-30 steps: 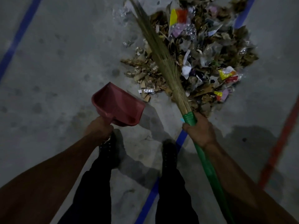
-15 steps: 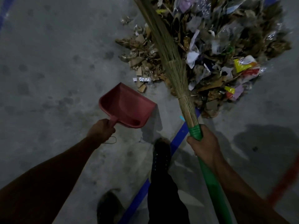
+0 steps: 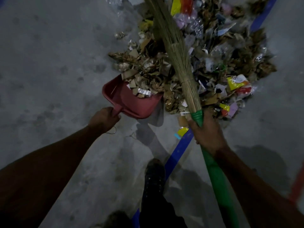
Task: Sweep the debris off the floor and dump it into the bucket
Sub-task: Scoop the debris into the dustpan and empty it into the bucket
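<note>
Loading step: dustpan gripped by left hand, broom by right hand; debris next to be drawn into pan.

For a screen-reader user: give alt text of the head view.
A left hand pushes a red dustpan into a debris pile on grey floor, while the right hand grips a green-handled broom lying across it.

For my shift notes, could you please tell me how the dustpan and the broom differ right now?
The red dustpan is a scoop at the edge of the debris pile; the broom is long and lies across it. The left hand grips the dustpan, the right hand the broom's green handle.
</note>
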Available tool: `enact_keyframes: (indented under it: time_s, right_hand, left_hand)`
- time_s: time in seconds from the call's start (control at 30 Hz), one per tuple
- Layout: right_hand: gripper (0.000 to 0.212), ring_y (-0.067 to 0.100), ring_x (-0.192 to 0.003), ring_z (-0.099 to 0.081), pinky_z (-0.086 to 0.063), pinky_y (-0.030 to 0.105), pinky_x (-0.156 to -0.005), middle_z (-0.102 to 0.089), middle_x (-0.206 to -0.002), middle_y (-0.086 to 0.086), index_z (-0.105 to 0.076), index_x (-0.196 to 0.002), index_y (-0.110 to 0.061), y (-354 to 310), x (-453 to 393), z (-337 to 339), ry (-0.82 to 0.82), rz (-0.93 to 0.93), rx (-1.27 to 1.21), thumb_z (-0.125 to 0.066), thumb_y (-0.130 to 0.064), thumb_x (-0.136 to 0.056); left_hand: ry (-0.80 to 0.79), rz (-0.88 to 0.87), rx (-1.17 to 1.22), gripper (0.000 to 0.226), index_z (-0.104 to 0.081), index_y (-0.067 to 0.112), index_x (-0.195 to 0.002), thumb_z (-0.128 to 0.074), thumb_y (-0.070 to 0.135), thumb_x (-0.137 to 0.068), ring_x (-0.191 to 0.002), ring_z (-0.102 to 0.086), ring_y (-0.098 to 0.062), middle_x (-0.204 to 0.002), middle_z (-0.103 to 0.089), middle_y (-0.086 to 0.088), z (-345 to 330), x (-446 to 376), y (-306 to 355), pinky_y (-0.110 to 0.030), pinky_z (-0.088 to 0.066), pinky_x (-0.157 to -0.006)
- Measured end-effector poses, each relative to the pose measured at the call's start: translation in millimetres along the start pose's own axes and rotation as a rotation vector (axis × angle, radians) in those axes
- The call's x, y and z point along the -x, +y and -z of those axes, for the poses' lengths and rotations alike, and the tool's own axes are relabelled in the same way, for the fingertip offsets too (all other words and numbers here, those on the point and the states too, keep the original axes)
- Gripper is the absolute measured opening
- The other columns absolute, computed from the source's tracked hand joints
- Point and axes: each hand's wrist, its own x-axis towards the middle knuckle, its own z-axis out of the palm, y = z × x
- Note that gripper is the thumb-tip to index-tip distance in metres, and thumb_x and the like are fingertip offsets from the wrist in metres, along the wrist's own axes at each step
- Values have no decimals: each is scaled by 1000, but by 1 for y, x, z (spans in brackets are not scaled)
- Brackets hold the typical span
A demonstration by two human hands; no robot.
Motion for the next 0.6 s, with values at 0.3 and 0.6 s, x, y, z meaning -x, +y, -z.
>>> enact_keyframes:
  time_s: [0.3,0.6]
  right_hand:
    - [49,42,-104,-57,-38,36,-74,-58,-116,28,-42,-124,-4,-1,-100,41,253,132,412,-50,-45,-98]
    - [55,38,-104,-61,-47,35,-75,-60,-119,26,-52,-127,2,21,-166,31,151,68,686,-63,-39,-92]
  left_hand:
    - [306,-244,-221,29,-62,11,-99,-59,39,-90,-87,-61,-33,-93,-60,-13,-12,-68,-13,-30,-37,-62]
    - [399,-411,-281,21,-58,23,-88,-58,43,-91,-68,-49,-23,-76,-54,-4,-15,-129,-1,-27,-29,-51]
